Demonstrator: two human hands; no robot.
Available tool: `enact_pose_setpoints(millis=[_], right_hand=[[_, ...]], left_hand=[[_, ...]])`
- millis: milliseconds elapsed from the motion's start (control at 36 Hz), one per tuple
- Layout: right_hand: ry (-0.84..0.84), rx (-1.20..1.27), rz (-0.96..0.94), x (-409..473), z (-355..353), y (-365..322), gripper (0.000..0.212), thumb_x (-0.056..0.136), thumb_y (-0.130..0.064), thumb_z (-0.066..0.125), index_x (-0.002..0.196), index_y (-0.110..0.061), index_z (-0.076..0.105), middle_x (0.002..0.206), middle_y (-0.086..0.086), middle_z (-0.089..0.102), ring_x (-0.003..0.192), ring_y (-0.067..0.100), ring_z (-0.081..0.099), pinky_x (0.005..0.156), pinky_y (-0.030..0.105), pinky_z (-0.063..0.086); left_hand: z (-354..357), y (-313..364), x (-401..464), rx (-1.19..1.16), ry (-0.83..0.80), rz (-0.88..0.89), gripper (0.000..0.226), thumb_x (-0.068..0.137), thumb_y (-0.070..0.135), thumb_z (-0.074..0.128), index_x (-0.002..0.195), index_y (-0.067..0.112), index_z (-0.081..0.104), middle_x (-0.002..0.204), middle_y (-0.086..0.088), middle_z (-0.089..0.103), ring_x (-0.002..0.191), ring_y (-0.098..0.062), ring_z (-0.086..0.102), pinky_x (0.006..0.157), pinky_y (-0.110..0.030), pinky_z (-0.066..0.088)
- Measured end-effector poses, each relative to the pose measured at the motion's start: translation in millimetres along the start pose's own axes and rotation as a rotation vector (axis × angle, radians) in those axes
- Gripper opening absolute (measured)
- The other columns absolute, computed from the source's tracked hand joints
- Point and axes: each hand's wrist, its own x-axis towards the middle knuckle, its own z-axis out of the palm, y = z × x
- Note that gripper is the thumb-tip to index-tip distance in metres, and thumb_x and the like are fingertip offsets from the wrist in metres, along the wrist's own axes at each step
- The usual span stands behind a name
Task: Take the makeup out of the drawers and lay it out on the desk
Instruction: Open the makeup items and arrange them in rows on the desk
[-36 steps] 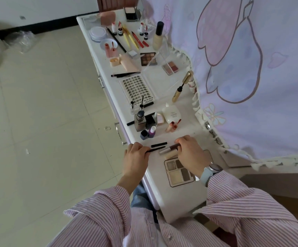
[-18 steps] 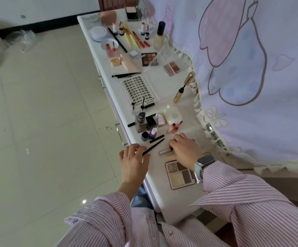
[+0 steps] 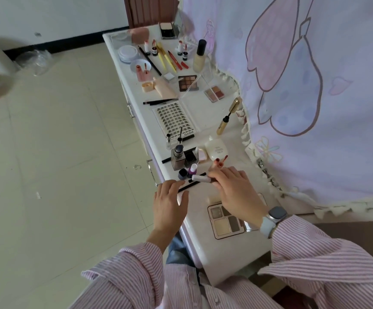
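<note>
I observe both hands at lower centre of the frame, over the near end of the white desk (image 3: 205,259). The right hand (image 3: 236,190) has its fingers curled around a pale tube (image 3: 200,178), held just above the desk surface. The left hand (image 3: 169,205) lies flat with fingers extended, fingertips resting on a thin black pencil (image 3: 188,186). An open eyeshadow palette (image 3: 224,223) lies beneath the right wrist. Further makeup is spread along the desk toward upper centre, including a lash tray (image 3: 174,119).

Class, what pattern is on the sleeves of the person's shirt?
Thin pink and white stripes on both sleeves, clearest in the head view.
</note>
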Motion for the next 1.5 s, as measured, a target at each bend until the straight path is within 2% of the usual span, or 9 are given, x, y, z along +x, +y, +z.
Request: enact_pose_setpoints(millis=[167, 278, 611, 722, 833, 917, 1167, 1361, 1500], right_hand=[[0.108, 0.828, 0.300, -4, -16, -28, 0.022, 0.098, -0.011, 0.039, 0.113, -0.025, 0.048, 0.080, 0.001, 0.051, 0.063, 0.010, 0.048, 0.060, 0.023, 0.045], [0.265, 1.222, 0.514, 0, -20, -41, 0.014, 0.095, -0.009, 0.046, 0.106, -0.010, 0.054, 0.075, 0.001, 0.064, 0.081, 0.018, 0.066, 0.078, 0.027, 0.052], [0.217, 1.522, 0.590, -17, -9, -70, 0.010, 0.095, -0.010, 0.047, 0.099, -0.007, 0.056, 0.098, 0.003, 0.072, 0.105, 0.020, 0.063, 0.093, 0.033, 0.047], [0.114, 1.448, 0.576, -26, -5, -70, 0.013, 0.093, -0.020, 0.051, 0.099, -0.013, 0.060, 0.108, 0.004, 0.068, 0.107, 0.019, 0.061, 0.094, 0.036, 0.048], [0.080, 1.268, 0.623, -30, -14, -63, 0.038, 0.087, -0.050, 0.047, 0.081, -0.015, 0.062, 0.060, -0.003, 0.052, 0.056, 0.012, 0.049, 0.054, 0.024, 0.039], [0.078, 1.225, 0.708, -29, -15, -56, 0.033, 0.094, -0.034, 0.047, 0.081, -0.007, 0.060, 0.045, -0.006, 0.036, 0.037, 0.005, 0.029, 0.037, 0.017, 0.025], [0.265, 1.151, 0.641, -31, -7, -62, 0.014, 0.096, -0.017, 0.042, 0.091, -0.021, 0.054, 0.049, -0.010, 0.038, 0.041, 0.005, 0.032, 0.044, 0.024, 0.030], [0.053, 1.196, 0.475, -31, -13, -59, 0.014, 0.096, -0.015, 0.044, 0.098, -0.016, 0.058, 0.091, 0.004, 0.059, 0.076, 0.014, 0.056, 0.063, 0.028, 0.046], [-0.088, 1.000, 0.544, -24, -15, -53, 0.037, 0.098, -0.031, 0.038, 0.082, -0.008, 0.062, 0.045, -0.008, 0.047, 0.042, 0.009, 0.039, 0.040, 0.015, 0.032]], left_hand=[[-35, 22, -7, -0.407, -0.085, -0.238, 0.012, 0.092, 0.013, 0.056, 0.097, 0.020, 0.064, 0.089, 0.004, 0.064, 0.078, -0.003, 0.058, 0.067, -0.012, 0.044], [-48, 35, -14, -0.487, -0.190, -0.278, 0.018, 0.093, 0.021, 0.054, 0.109, 0.018, 0.062, 0.095, 0.012, 0.064, 0.086, 0.004, 0.056, 0.071, -0.008, 0.043], [-71, 47, -32, -0.606, -0.495, -0.341, 0.029, 0.089, 0.034, 0.057, 0.114, 0.019, 0.053, 0.093, 0.000, 0.068, 0.074, -0.009, 0.066, 0.075, -0.022, 0.053], [-75, 43, -36, -0.484, -0.395, -0.252, 0.014, 0.093, 0.020, 0.054, 0.089, 0.009, 0.062, 0.063, 0.006, 0.056, 0.051, 0.002, 0.050, 0.055, -0.011, 0.041], [-86, 30, -38, -0.343, -0.341, -0.199, 0.007, 0.088, 0.014, 0.061, 0.091, 0.014, 0.068, 0.061, 0.010, 0.052, 0.050, 0.001, 0.043, 0.051, -0.010, 0.034], [-96, 26, -38, -0.288, -0.314, -0.160, 0.018, 0.086, 0.013, 0.064, 0.103, 0.020, 0.068, 0.066, 0.017, 0.056, 0.052, 0.005, 0.049, 0.053, -0.008, 0.037], [-105, 37, -37, -0.272, -0.252, -0.048, 0.028, 0.089, 0.042, 0.048, 0.064, 0.031, 0.045, 0.048, 0.014, 0.038, 0.045, -0.004, 0.040, 0.046, -0.013, 0.030], [-110, 36, -37, -0.531, -0.230, -0.279, 0.044, 0.093, 0.028, 0.047, 0.051, 0.018, 0.041, 0.042, 0.011, 0.032, 0.041, -0.004, 0.027, 0.044, -0.012, 0.024], [-112, 28, -37, -0.437, -0.357, -0.221, 0.040, 0.095, 0.023, 0.049, 0.056, 0.015, 0.045, 0.040, 0.014, 0.038, 0.040, -0.003, 0.032, 0.045, -0.010, 0.027]])
